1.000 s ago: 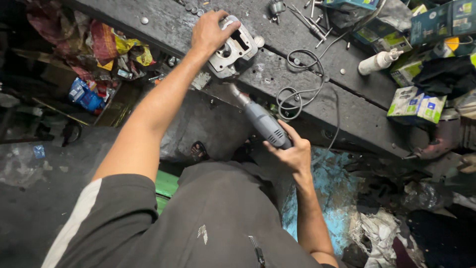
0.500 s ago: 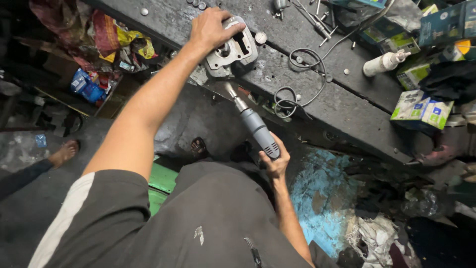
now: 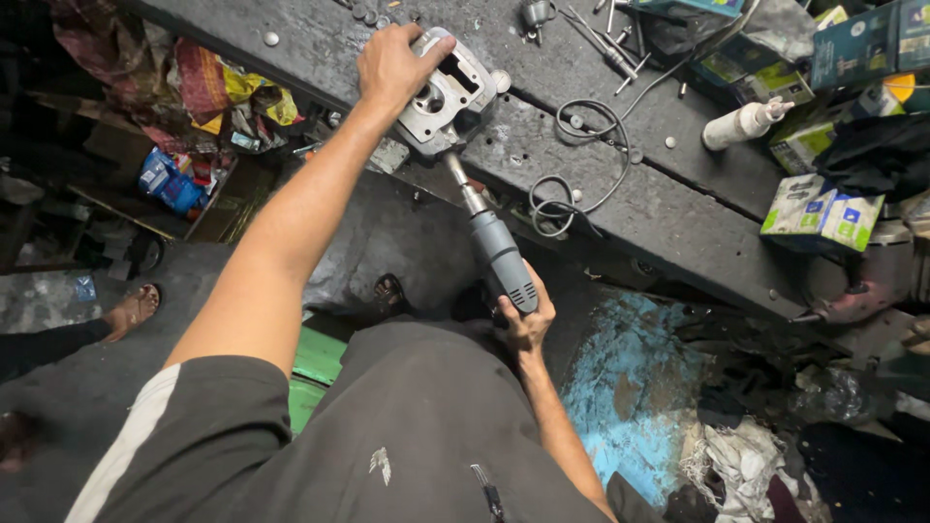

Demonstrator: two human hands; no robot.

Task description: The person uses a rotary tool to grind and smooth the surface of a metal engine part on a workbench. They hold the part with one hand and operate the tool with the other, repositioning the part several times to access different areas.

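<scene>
My left hand [image 3: 392, 66] grips a grey metal engine cylinder head [image 3: 448, 97] at the near edge of a dark workbench [image 3: 668, 208]. My right hand [image 3: 526, 324] holds a grey hand-held rotary grinder [image 3: 499, 254] by its body, close to my waist. The grinder's thin metal nose [image 3: 460, 184] points up and away from me, and its tip reaches the underside of the cylinder head. A black cable [image 3: 581, 160] lies coiled on the bench just right of the tool.
On the bench lie loose tools and bolts [image 3: 610, 39], a white squeeze bottle [image 3: 741, 124] and small cardboard boxes [image 3: 823, 213]. Rags and clutter [image 3: 208, 92] fill the left. Another person's sandalled foot [image 3: 131, 310] is at far left. Blue-stained floor [image 3: 639, 387] lies below.
My right hand has swung the grinder from beside the part to under it, its tip now at the cylinder head. My left hand has kept its hold on the part.
</scene>
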